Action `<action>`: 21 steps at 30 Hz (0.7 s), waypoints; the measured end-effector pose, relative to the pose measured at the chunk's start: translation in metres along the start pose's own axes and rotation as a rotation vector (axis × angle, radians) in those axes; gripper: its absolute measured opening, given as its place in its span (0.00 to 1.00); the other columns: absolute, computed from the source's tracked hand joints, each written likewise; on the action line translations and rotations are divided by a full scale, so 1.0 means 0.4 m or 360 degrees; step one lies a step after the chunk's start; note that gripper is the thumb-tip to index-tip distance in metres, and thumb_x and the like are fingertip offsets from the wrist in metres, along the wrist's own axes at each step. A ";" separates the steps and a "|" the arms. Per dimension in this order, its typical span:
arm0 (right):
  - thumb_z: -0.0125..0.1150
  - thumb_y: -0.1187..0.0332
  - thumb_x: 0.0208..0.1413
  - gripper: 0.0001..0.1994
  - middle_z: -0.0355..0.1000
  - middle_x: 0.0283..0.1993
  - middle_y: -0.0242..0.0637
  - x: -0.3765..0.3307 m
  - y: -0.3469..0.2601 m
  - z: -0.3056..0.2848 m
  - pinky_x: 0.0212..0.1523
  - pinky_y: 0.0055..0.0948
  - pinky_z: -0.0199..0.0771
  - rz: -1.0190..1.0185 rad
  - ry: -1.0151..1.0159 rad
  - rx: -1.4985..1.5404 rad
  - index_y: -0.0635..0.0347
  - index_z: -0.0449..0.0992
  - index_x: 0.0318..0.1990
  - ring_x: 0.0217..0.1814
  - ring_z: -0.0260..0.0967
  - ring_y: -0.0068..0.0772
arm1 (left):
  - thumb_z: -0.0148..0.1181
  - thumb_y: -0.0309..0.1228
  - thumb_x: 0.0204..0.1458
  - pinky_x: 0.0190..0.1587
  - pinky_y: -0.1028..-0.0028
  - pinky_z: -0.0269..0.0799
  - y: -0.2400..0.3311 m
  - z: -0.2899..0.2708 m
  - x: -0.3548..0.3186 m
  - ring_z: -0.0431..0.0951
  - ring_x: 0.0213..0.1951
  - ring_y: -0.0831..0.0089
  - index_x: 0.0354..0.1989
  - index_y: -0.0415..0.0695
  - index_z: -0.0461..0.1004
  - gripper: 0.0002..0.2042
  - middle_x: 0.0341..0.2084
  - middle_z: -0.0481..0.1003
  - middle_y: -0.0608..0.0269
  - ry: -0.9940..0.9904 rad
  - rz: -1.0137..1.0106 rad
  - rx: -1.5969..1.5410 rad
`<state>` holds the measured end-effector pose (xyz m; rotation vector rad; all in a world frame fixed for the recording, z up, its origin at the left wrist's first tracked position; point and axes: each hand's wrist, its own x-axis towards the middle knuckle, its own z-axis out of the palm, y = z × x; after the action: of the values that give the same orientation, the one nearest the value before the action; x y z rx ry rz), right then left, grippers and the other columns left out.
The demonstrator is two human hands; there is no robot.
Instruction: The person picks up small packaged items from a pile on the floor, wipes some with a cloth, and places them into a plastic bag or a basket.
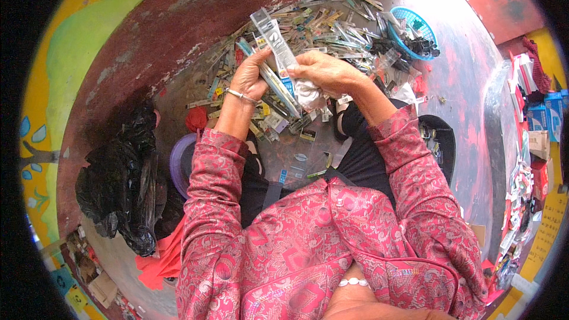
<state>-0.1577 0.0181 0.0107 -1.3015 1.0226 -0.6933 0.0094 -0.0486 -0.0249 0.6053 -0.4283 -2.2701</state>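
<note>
- Left hand [253, 77]: closed around a stack [274, 86] of long, slim packages, which slants from upper left to lower right in front of the body. A pale bracelet [243, 97] circles the wrist.
- Right hand [325, 73]: thumb and fingers pinched on the lower part of a long clear packet [274, 40], whose far end points up and left, across the top of the stack.
- A crumpled white wad [307, 93] sits just under the right fingers; whether it is cloth or plastic I cannot tell.
- Beneath and beyond both hands, a wide pile [332, 26] of similar slim packages spreads over the floor [468, 77], reaching a red-brown wall [172, 18].
- At the pile's right edge, a light-blue basket [434, 53] leans, with black pieces in and beside it.
- Nearer, the person sits with dark trousers [368, 153] and a red patterned jacket [284, 243], knees apart.
- Left of the legs: a red bundle [196, 120], a purple tub [178, 163] and a large black bag [121, 178].
- Right of the legs: a black container [448, 142] holding small items.
- Far right: mixed clutter and blue boxes [551, 115] along the wall.
</note>
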 end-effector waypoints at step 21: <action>0.52 0.60 0.51 0.14 0.65 0.24 0.24 0.006 -0.006 0.001 0.27 0.18 0.60 0.0117 0.0031 -0.0225 0.65 0.72 0.30 0.25 0.58 0.14 | 0.47 0.26 0.50 0.37 0.68 0.72 -0.037 0.033 0.003 0.74 0.31 0.66 0.36 0.38 0.68 0.07 0.29 0.72 0.57 0.0260 0.0072 0.0071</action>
<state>-0.1562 0.0159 0.0125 -1.3739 1.1461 -0.5871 -0.0069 -0.0380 -0.0211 0.7893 -0.4083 -2.1535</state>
